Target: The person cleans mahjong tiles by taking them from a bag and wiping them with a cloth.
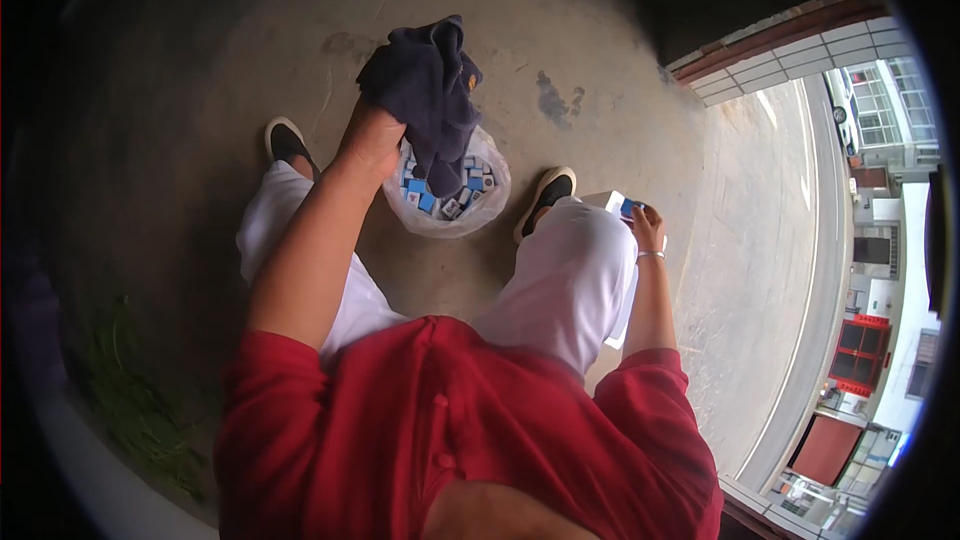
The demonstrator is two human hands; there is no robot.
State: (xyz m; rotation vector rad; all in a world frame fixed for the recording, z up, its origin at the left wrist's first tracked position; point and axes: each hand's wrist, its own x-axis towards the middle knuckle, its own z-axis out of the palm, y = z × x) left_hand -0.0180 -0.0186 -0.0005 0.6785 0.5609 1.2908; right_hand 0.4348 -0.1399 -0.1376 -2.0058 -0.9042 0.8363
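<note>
My left hand [378, 135] is raised in front of me, closed on a dark navy cloth [425, 80] that covers its fingers and hangs down. Below the cloth stands a round container lined with a clear plastic bag [452, 228], with several small blue-and-white boxes [425, 202] in it. Part of its contents is hidden behind the cloth. Beside my right knee, my right hand [648, 227] has its fingers closed on a small blue box [630, 207]. A white box [603, 200] is next to that hand, mostly hidden behind my leg.
My feet, in dark shoes [291, 143], rest on either side of the container on a concrete floor [480, 0]. Green plant matter [130, 390] lies at the lower left. To the right are a road [790, 240], a parked car [843, 110] and buildings with a red door [860, 355].
</note>
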